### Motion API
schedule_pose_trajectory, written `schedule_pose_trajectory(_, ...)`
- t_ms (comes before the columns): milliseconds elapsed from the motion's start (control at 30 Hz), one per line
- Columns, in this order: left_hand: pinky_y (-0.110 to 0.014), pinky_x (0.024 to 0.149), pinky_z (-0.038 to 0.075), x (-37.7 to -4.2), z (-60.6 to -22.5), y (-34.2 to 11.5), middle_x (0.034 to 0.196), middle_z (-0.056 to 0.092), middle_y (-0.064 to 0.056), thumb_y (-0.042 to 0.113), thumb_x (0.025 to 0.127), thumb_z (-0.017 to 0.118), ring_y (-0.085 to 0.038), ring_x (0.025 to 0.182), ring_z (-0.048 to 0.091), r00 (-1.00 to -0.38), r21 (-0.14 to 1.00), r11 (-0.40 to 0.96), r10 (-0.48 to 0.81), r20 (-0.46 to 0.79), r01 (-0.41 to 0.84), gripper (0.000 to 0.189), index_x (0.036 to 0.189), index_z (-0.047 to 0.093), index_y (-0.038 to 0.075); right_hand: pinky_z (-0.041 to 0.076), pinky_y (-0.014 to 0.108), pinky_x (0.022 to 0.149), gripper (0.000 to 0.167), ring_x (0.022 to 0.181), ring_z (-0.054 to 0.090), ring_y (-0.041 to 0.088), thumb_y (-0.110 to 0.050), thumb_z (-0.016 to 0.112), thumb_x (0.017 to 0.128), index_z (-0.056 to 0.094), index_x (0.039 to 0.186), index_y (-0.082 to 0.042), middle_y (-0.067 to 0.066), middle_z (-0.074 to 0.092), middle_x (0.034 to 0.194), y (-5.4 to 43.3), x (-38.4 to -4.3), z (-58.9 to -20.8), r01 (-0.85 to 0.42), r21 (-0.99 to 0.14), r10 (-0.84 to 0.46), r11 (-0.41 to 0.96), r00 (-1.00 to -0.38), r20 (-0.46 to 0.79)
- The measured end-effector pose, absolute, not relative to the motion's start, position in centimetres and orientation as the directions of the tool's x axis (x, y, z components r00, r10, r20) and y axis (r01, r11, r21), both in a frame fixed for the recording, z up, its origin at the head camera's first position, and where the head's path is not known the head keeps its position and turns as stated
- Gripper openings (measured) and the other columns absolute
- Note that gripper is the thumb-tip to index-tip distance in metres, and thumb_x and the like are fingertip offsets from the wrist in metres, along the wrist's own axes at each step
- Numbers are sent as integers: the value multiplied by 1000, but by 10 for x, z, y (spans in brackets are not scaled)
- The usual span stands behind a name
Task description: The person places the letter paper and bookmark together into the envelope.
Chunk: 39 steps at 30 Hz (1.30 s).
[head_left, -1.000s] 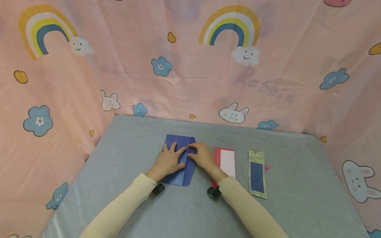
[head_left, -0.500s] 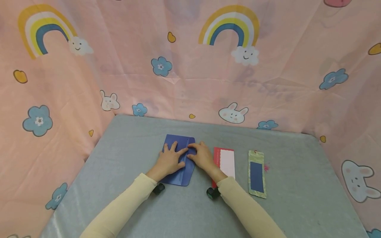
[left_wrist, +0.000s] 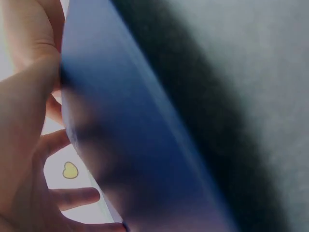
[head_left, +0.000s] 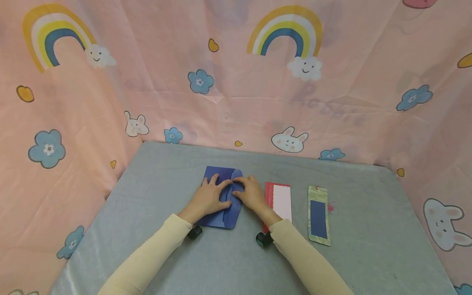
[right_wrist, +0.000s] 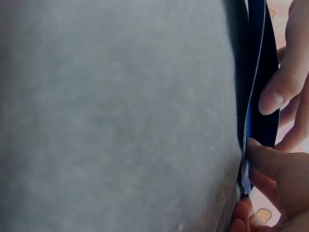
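A blue paper envelope (head_left: 217, 221) lies on the cloth with its flap (head_left: 234, 213) toward the right. My left hand (head_left: 211, 198) rests across its body with fingers spread, thumb and index finger reaching the crease beside the flap. On the other side my right hand (head_left: 251, 194) pinches the flap's edge between thumb and fingers. From the right wrist, the right thumb (right_wrist: 265, 157) shows against the flap's thin edge (right_wrist: 245, 169), with fingertips behind it. In the left wrist view the envelope (left_wrist: 130, 121) fills the middle and covers part of the left fingers (left_wrist: 75, 198).
A red and white card (head_left: 282, 200) lies under the right wrist. Farther right is a green-edged bookmark-like strip (head_left: 318, 219) with a blue panel and pink tassel. Grey cloth (head_left: 368, 246) covers the table; a pink patterned curtain (head_left: 236, 110) hangs around it.
A darker gap has appeared along the crease beside the flap, and the envelope's near edge has shifted slightly away from me. The left hand moved a little; the right stayed nearly still.
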<state>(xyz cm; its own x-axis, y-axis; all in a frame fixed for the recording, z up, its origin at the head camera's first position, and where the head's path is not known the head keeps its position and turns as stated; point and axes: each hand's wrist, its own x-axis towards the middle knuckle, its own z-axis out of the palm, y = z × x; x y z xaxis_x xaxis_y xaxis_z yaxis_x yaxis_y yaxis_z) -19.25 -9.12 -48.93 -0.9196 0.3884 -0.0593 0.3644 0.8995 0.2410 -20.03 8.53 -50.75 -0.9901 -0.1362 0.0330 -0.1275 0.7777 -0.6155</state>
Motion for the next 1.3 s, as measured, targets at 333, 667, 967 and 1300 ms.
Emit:
schedule_pose_trajectory(333,-60,91,52,-194,-491,-95,150,42,-25,54,80,72,-52,125,52,-923,289,884,384,-1,367,76,147,44,31,33,26,64,45,77,45,18,-25,78,84,68,127,-17,9,52,92,85,-201,-508,-109,-618,-122,778,-992,21)
schedule_pose_trajectory(667,-61,86,53,-196,-490,-91,148,44,-24,41,91,61,-52,122,53,-933,279,898,359,-15,341,59,147,46,30,36,27,66,48,77,47,19,-27,80,82,68,127,-17,12,53,95,86,-199,-509,-124,-617,-125,777,-991,42)
schedule_pose_trajectory(967,-59,82,54,-197,-486,-91,151,40,-24,33,98,47,-50,118,54,-922,277,891,384,-41,359,48,146,48,29,37,27,67,47,77,47,19,-26,80,81,68,126,-17,12,53,95,86,-200,-511,-128,-627,-129,768,-991,44)
schedule_pose_trajectory(1300,-61,87,53,-194,-487,-89,148,44,-24,43,93,58,-50,126,51,-925,244,902,377,-46,355,56,146,47,28,39,29,68,48,78,49,19,-27,81,81,68,127,-17,12,53,96,88,-200,-511,-132,-619,-135,774,-990,43)
